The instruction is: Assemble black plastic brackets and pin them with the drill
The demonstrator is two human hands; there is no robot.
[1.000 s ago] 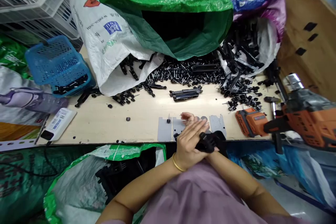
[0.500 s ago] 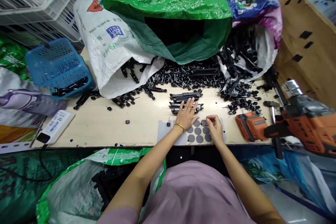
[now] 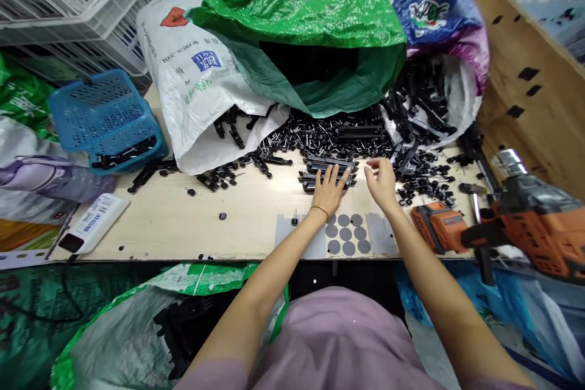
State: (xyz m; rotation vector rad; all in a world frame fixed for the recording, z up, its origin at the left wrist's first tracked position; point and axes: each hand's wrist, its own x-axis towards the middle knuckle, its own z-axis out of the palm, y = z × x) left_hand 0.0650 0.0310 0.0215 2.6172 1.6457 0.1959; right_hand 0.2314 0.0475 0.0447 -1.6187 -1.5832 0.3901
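Observation:
My left hand (image 3: 328,193), with a gold bangle at its wrist, lies with fingers spread on a small stack of long black plastic bars (image 3: 320,164). Just to the right of the bars, my right hand (image 3: 382,186) is raised over the wooden bench (image 3: 159,219). Its fingers bend, with a gap between them and the thumb, and I see nothing held. Below both hands, grey round discs (image 3: 346,233) sit in rows between grey sheets (image 3: 381,234). One black-headed pin (image 3: 295,218) stands on the left sheet.
Loose black-headed pins (image 3: 315,137) heap along the back, before a green sack (image 3: 301,6) and a white sack (image 3: 201,79). At right lie an orange battery (image 3: 439,227) and power tool (image 3: 534,219). A blue basket (image 3: 103,109), bottle (image 3: 55,178) and power strip (image 3: 94,223) occupy the left.
My right hand has moved up and away from the grey discs to beside the black bars, its thumb and fingers now apart. My left hand stays on the bars. The view has shifted slightly.

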